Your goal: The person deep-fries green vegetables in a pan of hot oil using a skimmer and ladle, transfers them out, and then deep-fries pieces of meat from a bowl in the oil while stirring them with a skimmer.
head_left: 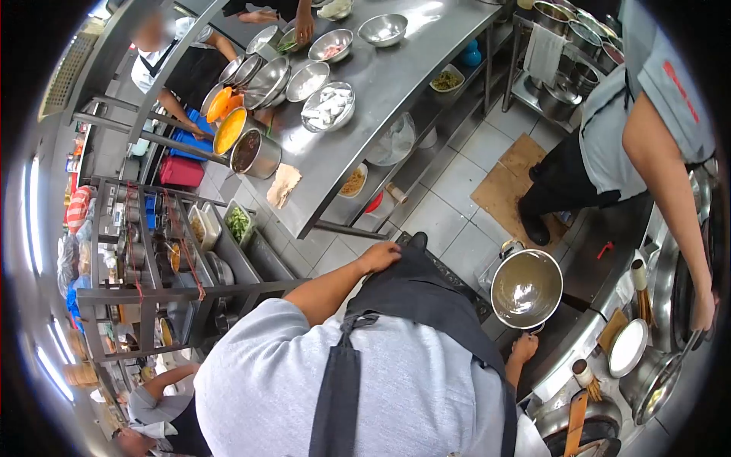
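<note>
Watching remotely, I see a steel desk [396,84] carrying metal bowls [383,30], a deep pot [266,158] and, near its corner, a beige cloth [284,186]. Its lower shelf [457,114] bears food tubs [352,183]; a brown mat [495,179] lies on the tiled floor [442,236].
</note>
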Demonstrator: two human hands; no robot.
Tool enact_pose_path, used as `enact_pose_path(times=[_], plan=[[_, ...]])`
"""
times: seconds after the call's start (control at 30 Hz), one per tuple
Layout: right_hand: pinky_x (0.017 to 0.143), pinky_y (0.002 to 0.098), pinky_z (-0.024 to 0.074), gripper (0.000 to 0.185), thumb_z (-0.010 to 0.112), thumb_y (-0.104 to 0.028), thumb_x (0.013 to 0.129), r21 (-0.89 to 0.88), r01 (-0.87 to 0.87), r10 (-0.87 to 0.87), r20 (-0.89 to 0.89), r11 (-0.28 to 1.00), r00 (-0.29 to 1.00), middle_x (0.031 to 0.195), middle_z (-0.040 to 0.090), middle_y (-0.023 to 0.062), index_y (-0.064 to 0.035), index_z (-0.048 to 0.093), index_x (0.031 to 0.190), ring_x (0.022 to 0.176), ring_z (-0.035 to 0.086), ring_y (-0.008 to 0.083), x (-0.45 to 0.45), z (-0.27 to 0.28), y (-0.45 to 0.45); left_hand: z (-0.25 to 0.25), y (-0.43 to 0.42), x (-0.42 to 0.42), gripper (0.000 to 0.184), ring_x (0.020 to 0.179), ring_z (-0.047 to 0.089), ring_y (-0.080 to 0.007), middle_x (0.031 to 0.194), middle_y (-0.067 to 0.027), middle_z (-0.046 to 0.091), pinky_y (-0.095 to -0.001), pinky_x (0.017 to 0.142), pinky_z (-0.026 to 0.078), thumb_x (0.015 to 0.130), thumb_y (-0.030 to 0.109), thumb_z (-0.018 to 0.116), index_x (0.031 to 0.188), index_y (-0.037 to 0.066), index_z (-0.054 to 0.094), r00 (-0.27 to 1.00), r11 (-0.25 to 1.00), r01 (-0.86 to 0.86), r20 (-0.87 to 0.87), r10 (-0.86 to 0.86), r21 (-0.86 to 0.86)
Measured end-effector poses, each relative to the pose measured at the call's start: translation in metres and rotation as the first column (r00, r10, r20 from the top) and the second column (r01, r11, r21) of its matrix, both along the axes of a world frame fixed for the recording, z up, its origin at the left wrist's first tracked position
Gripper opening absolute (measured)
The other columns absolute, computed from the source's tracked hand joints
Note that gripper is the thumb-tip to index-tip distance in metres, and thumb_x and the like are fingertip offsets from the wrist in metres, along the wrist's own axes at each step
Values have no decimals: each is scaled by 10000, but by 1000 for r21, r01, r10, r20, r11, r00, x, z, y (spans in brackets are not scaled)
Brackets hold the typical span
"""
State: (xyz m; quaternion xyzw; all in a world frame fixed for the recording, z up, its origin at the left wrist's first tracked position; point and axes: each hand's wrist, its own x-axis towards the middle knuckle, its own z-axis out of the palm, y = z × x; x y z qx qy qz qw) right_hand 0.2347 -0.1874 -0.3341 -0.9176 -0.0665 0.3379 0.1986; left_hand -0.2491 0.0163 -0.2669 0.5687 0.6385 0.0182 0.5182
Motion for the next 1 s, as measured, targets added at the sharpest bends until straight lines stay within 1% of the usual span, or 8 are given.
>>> enact_pose_path(times=[0.07, 0.13, 0.27, 0.4, 0.67, 0.83, 0.93, 1.0], plan=[[738, 467, 508, 212, 648, -203, 823, 14, -181, 180, 52, 983, 982, 783, 645, 190, -7, 570, 838, 749, 624, 402, -1, 36, 1, 44, 46, 27, 271, 807, 616, -111, 879, -30, 651, -265, 664, 496, 913, 262, 635, 1106, 72, 632, 867, 928, -268, 355, 350, -259], [719, 484, 469, 224, 694, -192, 782, -30, -423, 420, 189, 906, 887, 815, 637, 197, -23, 576, 870, 794, 607, 424, 6, 57, -11, 86, 110, 37, 258, 741, 588, -108, 871, -16, 641, -264, 652, 490, 927, 294, 623, 1074, 82, 625, 789, 963, -230, 553, 268, -139], [385, 267, 417, 242, 692, -193, 847, 227, -345, 335, 86, 910, 938, 595, 538, 42, -53, 510, 773, 460, 529, 103, -39, 177, 40, 152, 263, 26, 221, 643, 577, -133, 726, -41, 609, -280, 572, 474, 946, 277, 538, 875, 76, 593, 491, 930, -362, 838, 240, -54], [473, 201, 471, 251, 656, -236, 917, 590, -44, 20, 47, 806, 999, 695, 585, 31, -83, 512, 779, 566, 571, 88, -95, 250, 95, 167, 404, -18, 293, 781, 607, -236, 976, -140, 588, -378, 694, 536, 930, 258, 543, 1105, 24, 518, 133, 610, -750, 846, 517, -255], [666, 259, 503, 101, 649, -73, 894, 622, -170, 316, -133, 765, 939, 832, 645, 59, 1, 593, 856, 715, 597, 106, -236, 254, 140, 146, 532, -108, 677, 1203, 445, -448, 1410, -287, 293, -578, 985, 422, 928, 358, 563, 1469, 113, 237, -124, 302, -804, 641, 758, -513], [686, 289, 501, 145, 635, -43, 869, 875, 42, 373, -248, 482, 894, 1117, 613, 123, 2, 526, 954, 754, 602, 123, -285, 299, 179, 119, 571, -122, 496, 1011, 583, -394, 1287, -189, 517, -471, 795, 522, 904, 269, 574, 1328, 40, 455, -258, 25, -906, 597, 759, -422], [676, 274, 475, 173, 642, -35, 862, 751, -363, 451, 98, 551, 887, 1098, 606, 118, -8, 515, 976, 750, 557, 109, -286, 312, 191, 151, 557, -108, 421, 866, 634, -342, 1094, -161, 633, -393, 632, 518, 889, 236, 591, 1212, -28, 533, -286, -82, -941, 640, 714, -329], [673, 229, 431, 312, 643, 10, 844, 767, -295, 385, 68, 570, 920, 1043, 584, 87, -28, 484, 1110, 751, 505, 81, -290, 319, 208, 164, 543, -103, 385, 788, 646, -304, 989, -137, 656, -340, 543, 479, 873, 199, 587, 1154, -60, 544, -232, -1, -946, 675, 701, -325]])
